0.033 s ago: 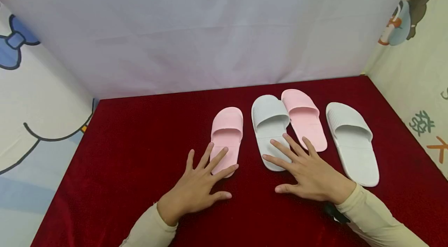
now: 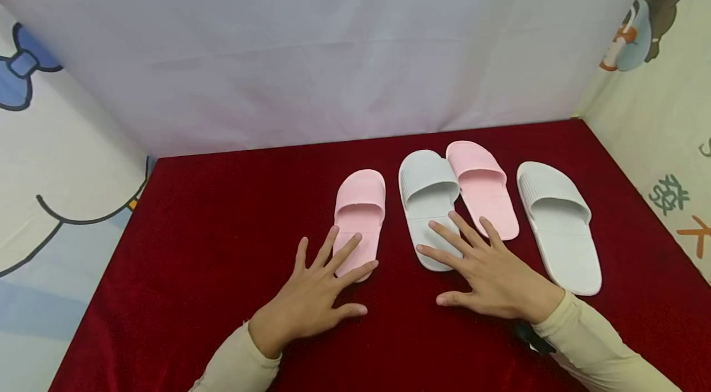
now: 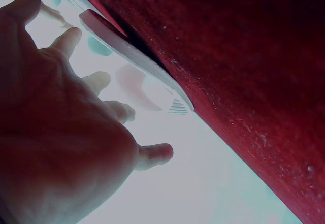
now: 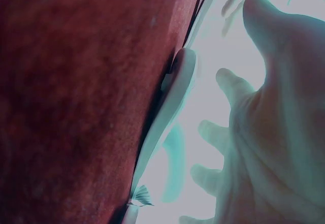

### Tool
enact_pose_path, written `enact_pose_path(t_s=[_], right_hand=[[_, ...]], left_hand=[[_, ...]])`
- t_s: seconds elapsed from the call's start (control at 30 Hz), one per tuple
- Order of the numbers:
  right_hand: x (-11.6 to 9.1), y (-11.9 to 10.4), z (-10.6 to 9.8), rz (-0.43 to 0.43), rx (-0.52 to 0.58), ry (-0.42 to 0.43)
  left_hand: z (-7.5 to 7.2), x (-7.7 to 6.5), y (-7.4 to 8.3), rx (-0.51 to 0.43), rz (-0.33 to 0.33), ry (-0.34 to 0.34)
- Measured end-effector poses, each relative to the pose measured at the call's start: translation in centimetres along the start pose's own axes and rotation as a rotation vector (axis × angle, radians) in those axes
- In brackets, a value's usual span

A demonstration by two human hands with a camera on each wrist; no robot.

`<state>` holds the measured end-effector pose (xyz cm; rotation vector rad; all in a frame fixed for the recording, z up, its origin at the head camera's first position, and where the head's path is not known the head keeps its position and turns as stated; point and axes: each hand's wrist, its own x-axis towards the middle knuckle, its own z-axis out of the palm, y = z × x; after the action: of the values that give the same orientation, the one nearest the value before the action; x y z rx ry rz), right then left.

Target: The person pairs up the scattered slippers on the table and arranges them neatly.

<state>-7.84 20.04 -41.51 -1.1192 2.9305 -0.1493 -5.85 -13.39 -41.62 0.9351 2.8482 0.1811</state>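
My left hand [image 2: 313,299], fingers spread, hovers over the heel end of a pink slide slipper [image 2: 361,191]. In the left wrist view a bright gap separates the fingers from the slipper edge [image 3: 132,56]. My right hand [image 2: 489,278] is likewise spread, over the heel of a white slide slipper [image 2: 424,173]. The right wrist view has that palm [image 4: 284,112] apart from the slipper's side [image 4: 167,112]. A second pink slipper [image 2: 489,200] lies against the white one's right side. Farther right is another white slipper [image 2: 563,237]. Neither hand holds anything.
Dark red cloth [image 2: 222,225] covers the table under all the slippers. A pale curtain [image 2: 311,71] rises behind its far edge. Cartoon-printed cloths hang on the left [image 2: 55,163] and right [image 2: 666,133]. A dark object [image 2: 533,337] shows by the right wrist.
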Motion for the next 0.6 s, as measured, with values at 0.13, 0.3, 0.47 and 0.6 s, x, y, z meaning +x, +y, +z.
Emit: enact_pose_path(t_s=[0.13,0.3,0.47,0.6], right_hand=[[0.01,0.01,-0.11,0.001,-0.002,0.004],[-0.06,0.04,-0.16,0.007,-0.008,0.000],[-0.10,0.03,-0.05,0.004,-0.006,0.001],[-0.10,0.01,0.10,0.004,0.008,0.002]], left_hand=[[-0.14,0.02,-0.02,-0.002,0.000,0.000],[-0.22,0.10,0.05,0.004,0.006,0.001],[-0.12,0.01,0.18,0.005,-0.004,-0.010],[-0.05,-0.13,0.25,0.003,-0.006,-0.007]])
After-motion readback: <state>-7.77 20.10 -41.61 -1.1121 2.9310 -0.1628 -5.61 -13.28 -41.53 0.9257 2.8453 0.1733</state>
